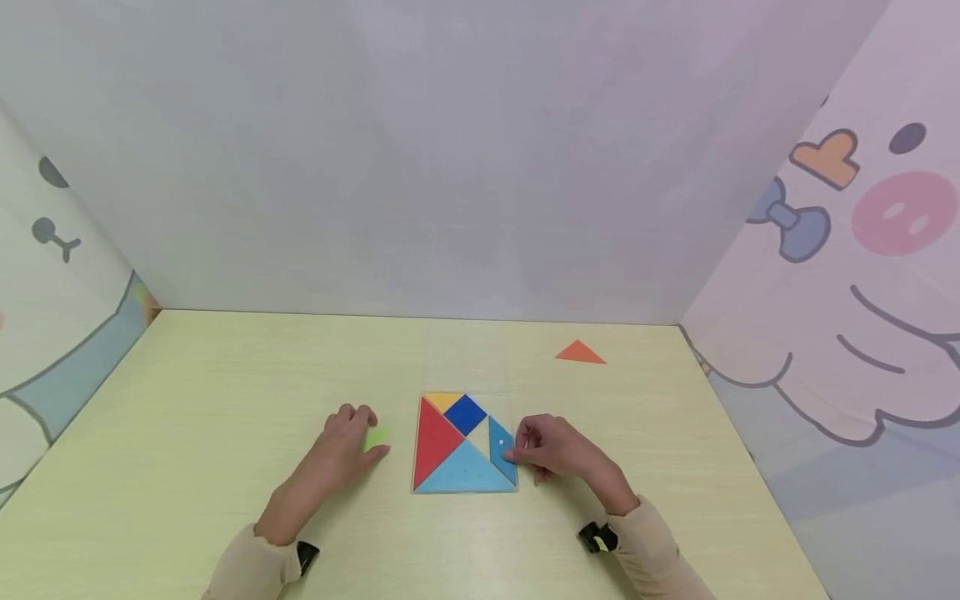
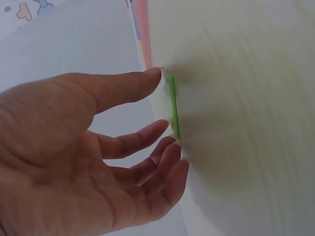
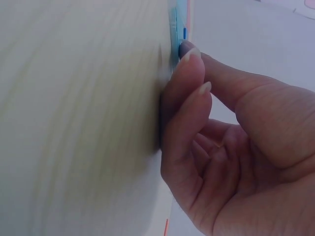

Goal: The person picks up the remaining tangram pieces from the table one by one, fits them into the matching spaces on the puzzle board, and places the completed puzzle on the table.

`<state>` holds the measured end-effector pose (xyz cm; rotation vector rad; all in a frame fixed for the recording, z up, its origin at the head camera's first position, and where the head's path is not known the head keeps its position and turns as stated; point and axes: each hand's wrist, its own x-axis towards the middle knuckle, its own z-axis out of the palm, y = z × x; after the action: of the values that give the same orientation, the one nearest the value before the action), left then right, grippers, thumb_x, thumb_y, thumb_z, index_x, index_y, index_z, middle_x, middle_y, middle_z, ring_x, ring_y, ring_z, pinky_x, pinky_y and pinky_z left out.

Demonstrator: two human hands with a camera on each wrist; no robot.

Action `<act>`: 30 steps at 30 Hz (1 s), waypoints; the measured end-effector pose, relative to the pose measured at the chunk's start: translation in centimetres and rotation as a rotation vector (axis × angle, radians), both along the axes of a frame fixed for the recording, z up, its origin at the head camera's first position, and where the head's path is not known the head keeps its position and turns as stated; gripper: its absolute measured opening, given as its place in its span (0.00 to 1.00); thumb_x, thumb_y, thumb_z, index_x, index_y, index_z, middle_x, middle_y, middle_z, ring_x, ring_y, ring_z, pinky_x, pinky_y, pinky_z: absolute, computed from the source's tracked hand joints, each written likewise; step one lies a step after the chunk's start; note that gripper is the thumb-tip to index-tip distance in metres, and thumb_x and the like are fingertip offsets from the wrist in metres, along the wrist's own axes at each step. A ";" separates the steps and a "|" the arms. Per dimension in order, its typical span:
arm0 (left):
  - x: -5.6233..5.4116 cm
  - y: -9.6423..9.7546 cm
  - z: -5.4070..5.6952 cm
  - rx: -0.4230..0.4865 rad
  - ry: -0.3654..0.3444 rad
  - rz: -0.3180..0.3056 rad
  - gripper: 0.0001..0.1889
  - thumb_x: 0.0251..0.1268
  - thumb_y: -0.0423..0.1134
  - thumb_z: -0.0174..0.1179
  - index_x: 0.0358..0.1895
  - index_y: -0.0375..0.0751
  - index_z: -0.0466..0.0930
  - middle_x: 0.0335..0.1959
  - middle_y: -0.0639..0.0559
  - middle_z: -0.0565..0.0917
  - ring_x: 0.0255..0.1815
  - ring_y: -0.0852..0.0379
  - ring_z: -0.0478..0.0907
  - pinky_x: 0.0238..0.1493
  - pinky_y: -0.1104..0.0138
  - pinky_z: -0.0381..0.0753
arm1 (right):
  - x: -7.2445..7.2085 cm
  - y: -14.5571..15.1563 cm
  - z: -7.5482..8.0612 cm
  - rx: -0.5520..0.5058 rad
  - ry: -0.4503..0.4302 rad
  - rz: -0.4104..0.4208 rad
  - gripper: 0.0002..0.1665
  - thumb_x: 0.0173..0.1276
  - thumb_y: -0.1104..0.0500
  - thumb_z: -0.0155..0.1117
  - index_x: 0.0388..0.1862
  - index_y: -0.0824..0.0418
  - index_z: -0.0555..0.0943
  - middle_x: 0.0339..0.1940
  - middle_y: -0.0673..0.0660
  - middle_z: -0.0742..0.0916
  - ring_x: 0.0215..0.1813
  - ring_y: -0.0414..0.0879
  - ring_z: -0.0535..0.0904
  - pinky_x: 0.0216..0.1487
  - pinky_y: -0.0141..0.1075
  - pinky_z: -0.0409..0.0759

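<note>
Much table (image 1: 165, 467) filled lower left; near middle, left hand (image 1: 345, 447) spread round green piece (image 1: 377, 437), right hand (image 1: 553, 447) touched blue piece (image 1: 497, 447), pinch unclear.

Head view: bright, diffuse illumination; soft shadows below the bare left hand (image 1: 341, 450) and bare right hand (image 1: 558, 447) on the pale yellow wood-grain tabletop (image 1: 225, 392). Wrist views: dimmer, greyer, softly focused, with broad blurred shadows.
</note>
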<state>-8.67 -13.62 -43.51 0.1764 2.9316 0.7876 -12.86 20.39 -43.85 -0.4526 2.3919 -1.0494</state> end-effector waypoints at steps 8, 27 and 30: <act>0.3 0.1 0.0 0.045 -0.033 0.015 0.17 0.65 0.32 0.70 0.51 0.31 0.74 0.40 0.40 0.72 0.43 0.43 0.69 0.43 0.54 0.77 | 0.0 0.0 0.0 0.010 0.003 -0.004 0.16 0.70 0.52 0.73 0.33 0.59 0.77 0.19 0.53 0.80 0.16 0.46 0.79 0.25 0.38 0.76; 0.3 0.4 -0.2 0.054 -0.025 0.028 0.12 0.65 0.26 0.65 0.47 0.29 0.74 0.39 0.39 0.73 0.40 0.43 0.70 0.43 0.52 0.77 | 0.0 0.0 -0.1 -0.002 0.002 0.000 0.17 0.69 0.51 0.73 0.33 0.59 0.77 0.19 0.53 0.79 0.16 0.45 0.78 0.24 0.38 0.75; 0.3 0.4 -0.2 0.055 -0.025 0.027 0.11 0.65 0.27 0.66 0.46 0.30 0.75 0.37 0.40 0.73 0.39 0.44 0.70 0.42 0.52 0.76 | 0.0 0.0 -0.1 -0.001 0.001 -0.001 0.17 0.69 0.51 0.73 0.33 0.59 0.76 0.19 0.53 0.80 0.16 0.45 0.78 0.24 0.38 0.76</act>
<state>-8.32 -13.23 -43.68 0.1302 2.8961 0.8686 -12.84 20.44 -43.99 -0.4527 2.3928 -1.0504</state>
